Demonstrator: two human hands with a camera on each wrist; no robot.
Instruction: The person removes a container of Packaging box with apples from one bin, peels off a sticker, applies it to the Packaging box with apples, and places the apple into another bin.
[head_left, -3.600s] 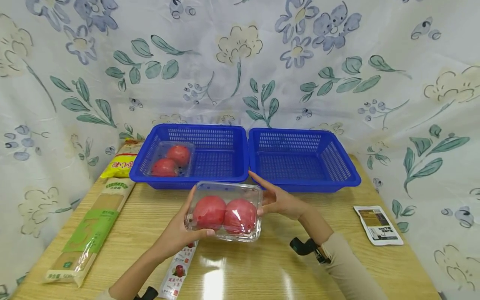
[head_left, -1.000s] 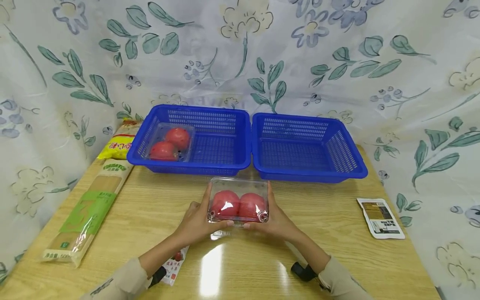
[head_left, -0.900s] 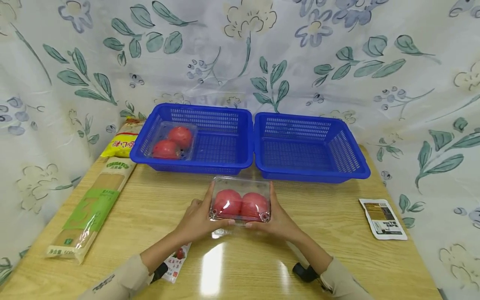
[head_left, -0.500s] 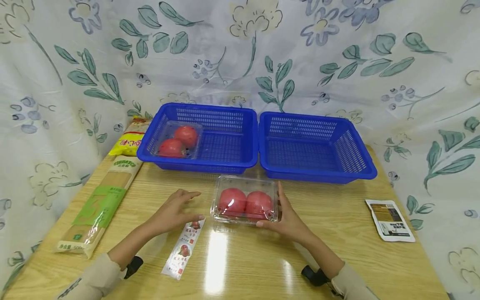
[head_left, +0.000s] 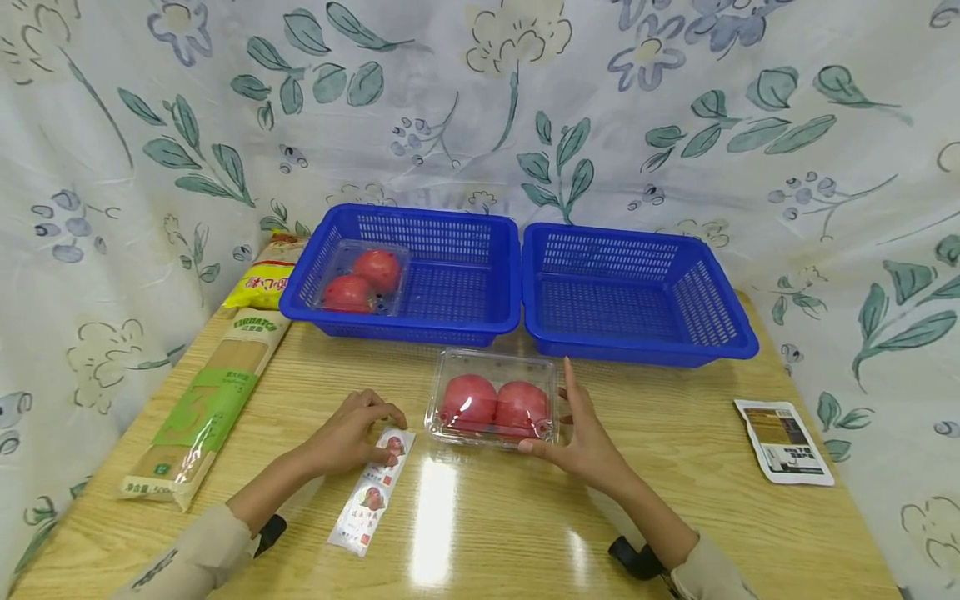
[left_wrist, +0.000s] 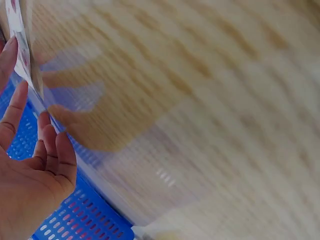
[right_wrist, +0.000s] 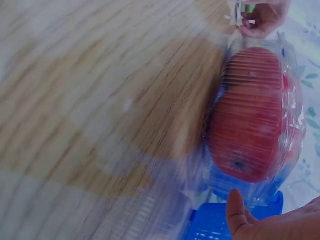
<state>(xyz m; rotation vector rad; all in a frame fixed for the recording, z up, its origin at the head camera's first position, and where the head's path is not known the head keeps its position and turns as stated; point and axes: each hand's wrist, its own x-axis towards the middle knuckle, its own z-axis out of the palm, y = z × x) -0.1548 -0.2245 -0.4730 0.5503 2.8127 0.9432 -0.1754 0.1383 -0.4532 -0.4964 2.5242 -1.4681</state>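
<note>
A clear plastic clamshell box [head_left: 491, 398] with two round red fruits [head_left: 471, 402] inside sits on the table, in front of the gap between the baskets. Beside its right end my right hand [head_left: 588, 437] has its fingers spread, thumb tip at the front corner; in the right wrist view that hand [right_wrist: 275, 222] shows below the box [right_wrist: 255, 120]. Left of the box, my left hand [head_left: 352, 433] reaches over the upper end of a strip of fruit-printed labels [head_left: 362, 512], thumb and index finger on either side of it. In the left wrist view those fingertips [left_wrist: 19, 92] stand apart near the strip [left_wrist: 22, 55].
Two blue baskets stand side by side at the back; the left basket [head_left: 450, 287] holds another fruit box [head_left: 365, 279], the right basket [head_left: 607, 308] nothing. Noodle pack [head_left: 210, 408] and yellow bag [head_left: 266, 275] lie left; a small pouch [head_left: 783, 442] lies right. A floral curtain [head_left: 480, 100] hangs behind.
Both hands held the box between them earlier; it now rests on the table. My left hand has let go and moved left to the label strip. My right hand has loosened beside the box.
</note>
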